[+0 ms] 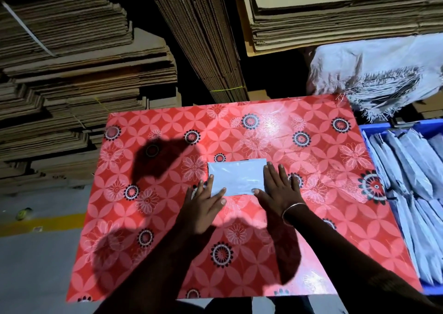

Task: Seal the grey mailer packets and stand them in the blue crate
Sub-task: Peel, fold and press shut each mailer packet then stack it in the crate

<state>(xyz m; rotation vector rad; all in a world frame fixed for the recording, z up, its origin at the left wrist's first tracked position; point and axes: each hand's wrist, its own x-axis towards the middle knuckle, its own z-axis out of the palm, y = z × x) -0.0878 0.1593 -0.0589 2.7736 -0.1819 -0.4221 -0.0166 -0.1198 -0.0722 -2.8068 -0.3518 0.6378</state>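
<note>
At right, blue crate (374, 128) holds grey mailer packets (412, 170) standing on edge. Mid-counter (311, 218), one grey packet (236, 177) lies flat; left hand (203, 208) and right hand (279, 189), fingers straight, press its near corners.

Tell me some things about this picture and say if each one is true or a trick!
1. Both hands press flat on a grey mailer packet. True: the left hand sits on its left edge, the right hand on its right edge.
2. The blue crate is on the left of the table. False: it stands at the right, past the table's edge.
3. The crate already holds grey packets standing on edge. True.
4. The tablecloth is plain green. False: it is red with flower patterns.
5. There is a bangle on the right wrist. True.
6. Stacks of books stand behind the table. False: those are stacks of flattened cardboard.
</note>
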